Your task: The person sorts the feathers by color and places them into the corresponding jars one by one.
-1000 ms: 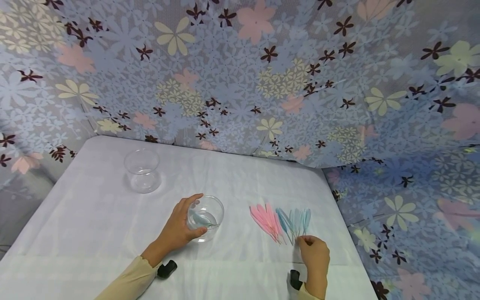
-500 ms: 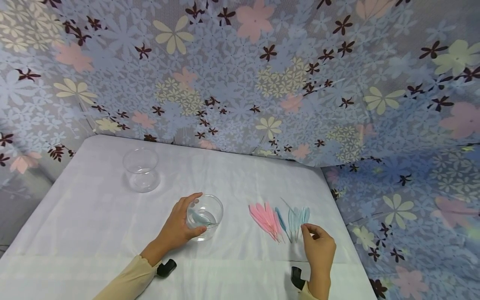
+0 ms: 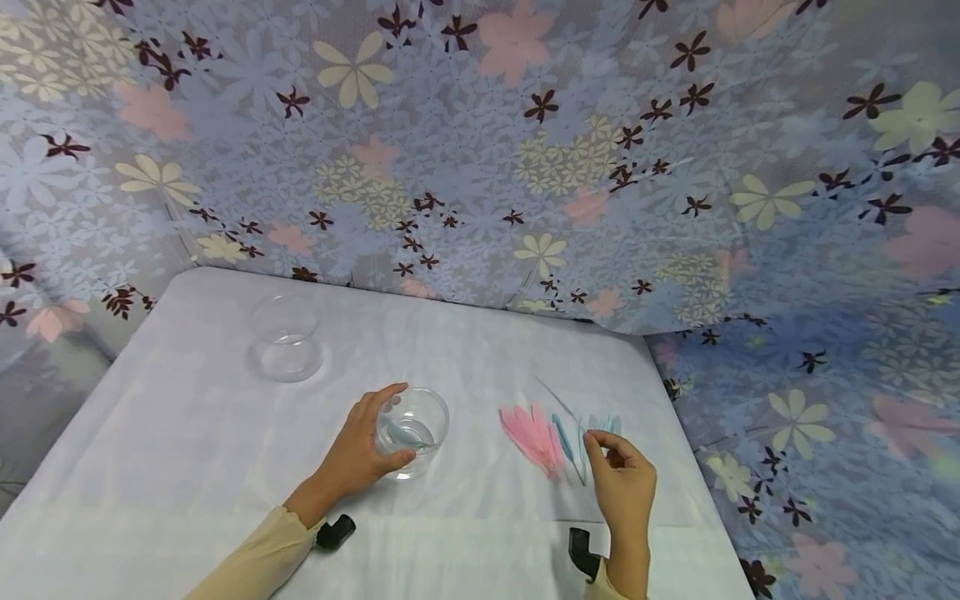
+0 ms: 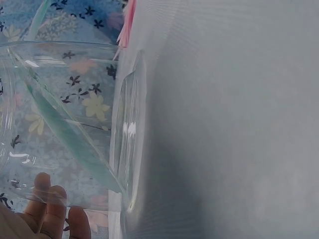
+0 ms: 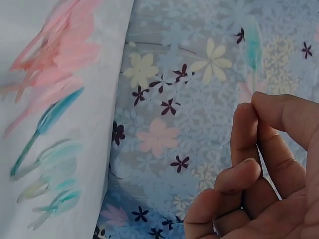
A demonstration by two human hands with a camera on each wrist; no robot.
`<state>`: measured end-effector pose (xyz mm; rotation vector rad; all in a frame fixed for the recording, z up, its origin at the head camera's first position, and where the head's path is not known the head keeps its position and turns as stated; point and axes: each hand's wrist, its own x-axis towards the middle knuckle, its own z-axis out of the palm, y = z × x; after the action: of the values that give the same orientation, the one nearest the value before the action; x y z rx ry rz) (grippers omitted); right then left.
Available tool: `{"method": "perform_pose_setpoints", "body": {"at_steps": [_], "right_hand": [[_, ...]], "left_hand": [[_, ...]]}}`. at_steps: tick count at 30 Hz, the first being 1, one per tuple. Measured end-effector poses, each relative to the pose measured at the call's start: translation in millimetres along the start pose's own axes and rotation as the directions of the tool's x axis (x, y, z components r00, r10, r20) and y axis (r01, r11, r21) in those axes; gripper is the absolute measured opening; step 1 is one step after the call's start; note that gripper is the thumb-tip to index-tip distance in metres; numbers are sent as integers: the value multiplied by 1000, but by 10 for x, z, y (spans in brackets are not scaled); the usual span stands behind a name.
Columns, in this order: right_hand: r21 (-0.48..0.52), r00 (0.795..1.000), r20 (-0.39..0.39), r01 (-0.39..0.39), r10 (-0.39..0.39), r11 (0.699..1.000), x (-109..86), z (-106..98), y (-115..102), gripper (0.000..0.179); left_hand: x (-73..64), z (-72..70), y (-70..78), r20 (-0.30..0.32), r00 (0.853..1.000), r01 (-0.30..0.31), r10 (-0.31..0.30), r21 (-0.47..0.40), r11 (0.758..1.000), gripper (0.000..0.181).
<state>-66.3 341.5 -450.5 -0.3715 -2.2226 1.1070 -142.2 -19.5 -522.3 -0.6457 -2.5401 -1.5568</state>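
My left hand (image 3: 358,450) grips a clear plastic cup (image 3: 441,421) from its left side, fingers behind and thumb in front. Inside the cup a pale teal feather (image 4: 70,134) leans slantwise, its far end at the rim. Above the table, my right hand (image 3: 626,483) pinches another pale teal feather (image 5: 254,45) by its quill between thumb and index finger. Below and beside that hand lie a darker teal feather (image 3: 564,442) and several pale teal feathers (image 5: 60,154), partly hidden in the head view. A fan of pink feathers (image 3: 531,437) lies just left of them.
A second clear cup (image 3: 288,362) stands at the back left of the white-covered table (image 3: 450,550). Flowered cloth (image 3: 480,167) hangs behind the table and along its right side. A black wrist device (image 3: 336,532) sits at each sleeve.
My right hand has picked up a pale teal feather from the spread-out ones, raised it, and moved slightly left with it. My left hand keeps its hold on the cup.
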Motion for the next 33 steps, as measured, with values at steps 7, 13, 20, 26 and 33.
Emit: {"method": "perform_pose_setpoints", "body": {"at_steps": [7, 13, 20, 26, 33], "right_hand": [[-44, 1000, 20, -18, 19, 999, -32, 49, -66, 4], [3, 998, 56, 12, -13, 1000, -36, 101, -170, 4], [36, 995, 85, 52, -54, 998, -94, 126, -599, 5], [46, 989, 135, 50, -56, 998, -94, 198, -403, 6], [60, 976, 179, 112, -121, 992, -130, 266, -390, 10]], "left_hand": [[-6, 6, -1, 0, 1000, 8, -8, 2, 1000, 91], [-4, 4, 0, -3, 1000, -3, 3, 4, 1000, 91], [0, 4, -3, -4, 1000, -10, 10, -5, 1000, 91], [6, -4, 3, 1, 1000, -4, 4, -10, 1000, 90], [12, -22, 20, 9, 1000, 1, -1, -20, 1000, 91]]}}
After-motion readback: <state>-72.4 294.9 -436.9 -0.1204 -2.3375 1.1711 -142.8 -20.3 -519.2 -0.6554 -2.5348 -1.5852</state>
